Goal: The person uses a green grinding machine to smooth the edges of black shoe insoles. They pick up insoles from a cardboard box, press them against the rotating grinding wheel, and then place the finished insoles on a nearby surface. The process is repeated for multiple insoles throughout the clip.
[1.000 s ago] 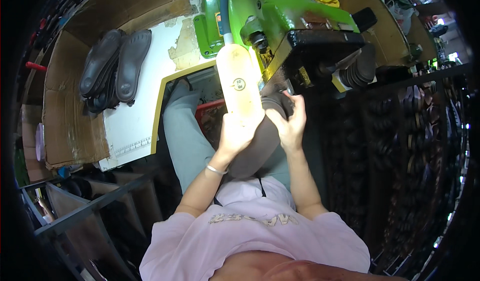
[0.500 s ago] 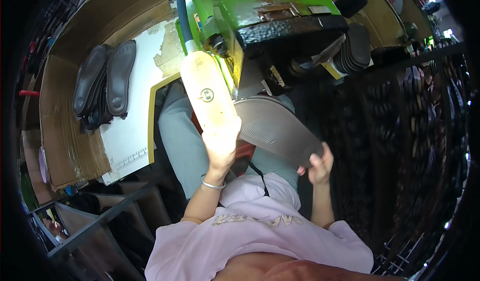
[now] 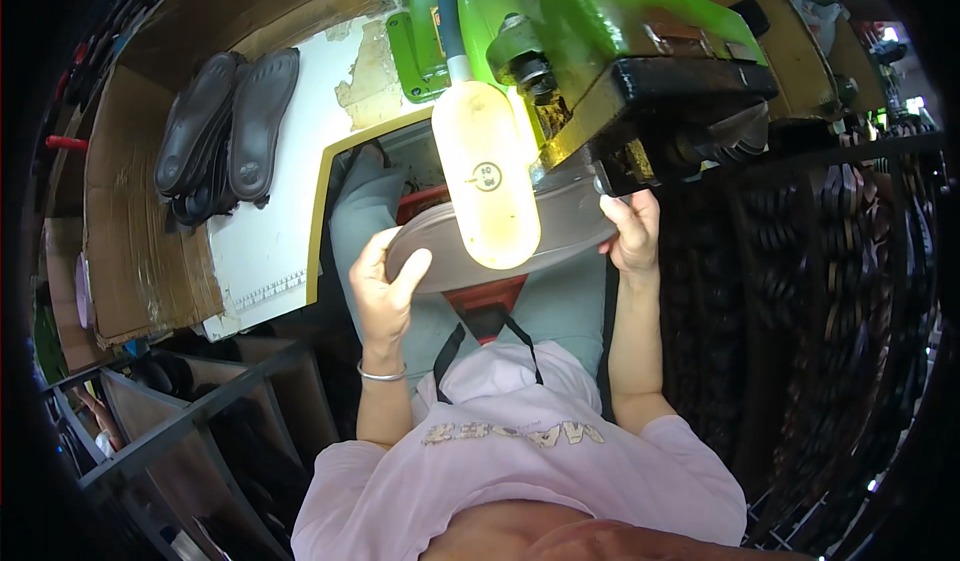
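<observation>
A grey-brown shoe sole [image 3: 438, 263] lies crosswise between my hands, over my lap and by the head of a green machine [image 3: 575, 21]. Its left end is pinched by my left hand [image 3: 382, 286], thumb on the near face. My right hand [image 3: 634, 233] grips the other end just below the machine's black arm [image 3: 690, 96]. A bright oval lamp [image 3: 487, 176] on a blue-grey neck hangs in front and hides the middle of the sole. What the machine's working point touches is hard to make out.
Stacked dark soles [image 3: 262, 126] lie on the white worktable [image 3: 260, 251] at left, beside a cardboard wall [image 3: 140, 201]. A metal rack [image 3: 250, 386] stands at lower left. Rows of dark soles [image 3: 800, 291] fill the right side.
My left hand has moved from the lamp to the sole's left end. My right hand has gone up toward the machine, and the sole has turned to lie more level. The view has shifted.
</observation>
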{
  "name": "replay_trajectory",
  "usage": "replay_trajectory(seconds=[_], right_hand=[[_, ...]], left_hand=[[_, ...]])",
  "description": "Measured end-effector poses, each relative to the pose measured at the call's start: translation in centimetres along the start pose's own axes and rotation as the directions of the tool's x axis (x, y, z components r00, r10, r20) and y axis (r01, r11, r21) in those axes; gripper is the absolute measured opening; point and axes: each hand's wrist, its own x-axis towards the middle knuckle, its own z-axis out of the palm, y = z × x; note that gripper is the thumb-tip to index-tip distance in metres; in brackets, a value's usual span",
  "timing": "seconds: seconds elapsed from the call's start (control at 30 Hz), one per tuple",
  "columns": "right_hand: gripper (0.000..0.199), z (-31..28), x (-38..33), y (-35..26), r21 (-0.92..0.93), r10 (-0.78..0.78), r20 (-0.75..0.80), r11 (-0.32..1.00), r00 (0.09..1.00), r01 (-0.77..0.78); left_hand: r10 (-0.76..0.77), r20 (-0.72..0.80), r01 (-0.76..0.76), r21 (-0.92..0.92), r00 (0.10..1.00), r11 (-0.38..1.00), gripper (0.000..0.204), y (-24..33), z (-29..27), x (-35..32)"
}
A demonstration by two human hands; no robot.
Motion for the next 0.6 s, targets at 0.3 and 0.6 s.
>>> replay_trajectory(seconds=[0.3, 0.6], right_hand=[[0.028, 2.2, -1.2, 2.8, -0.137, -0.130, 0.039, 0.981, 0.991, 0.134], [0.021, -6.0, -1.2, -0.3, -0.142, -0.228, -0.282, 0.971, 0.932, 0.195]], left_hand=[[0.025, -0.003, -0.024, 0.201, 1.000, 0.979, 0.021, 0.4, -4.2, 0.5], [0.346, 0.140, -0.373, 0.310, 0.928, 0.875, 0.010, -2.6, 6.8, 2.2]])
